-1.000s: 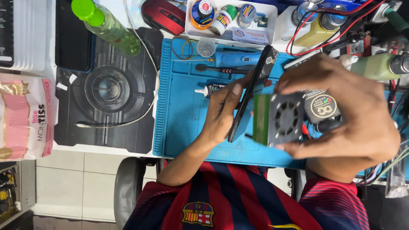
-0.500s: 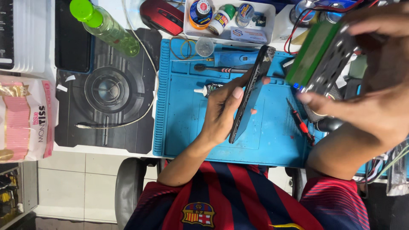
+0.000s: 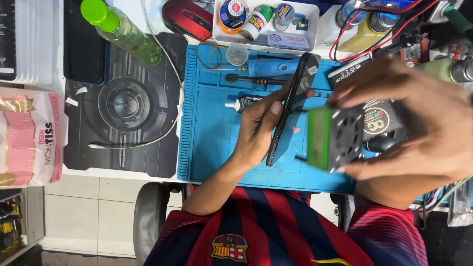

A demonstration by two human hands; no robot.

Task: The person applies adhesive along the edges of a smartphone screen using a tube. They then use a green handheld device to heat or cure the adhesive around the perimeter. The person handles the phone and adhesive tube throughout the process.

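My left hand [image 3: 258,130] grips a black smartphone [image 3: 291,106], held on its edge above the blue work mat [image 3: 212,143]. My right hand [image 3: 419,125] is raised close to the camera and holds a small grey box with a fan grille and a green side [image 3: 331,139]. The box hangs just right of the phone, blurred by motion. On the mat behind the phone lie a small glue tube [image 3: 240,102] and a thin black tool [image 3: 249,79].
A green bottle [image 3: 120,30] and a red mouse [image 3: 187,18] lie at the back. A white tray [image 3: 300,40] holds small jars. A black pad [image 3: 123,103] sits left of the mat, a pink tissue pack [image 3: 27,140] at far left. Red cables and bottles crowd the right.
My right hand has brought the grey box back down from the upper right to beside the phone. The left hand and phone have barely moved.
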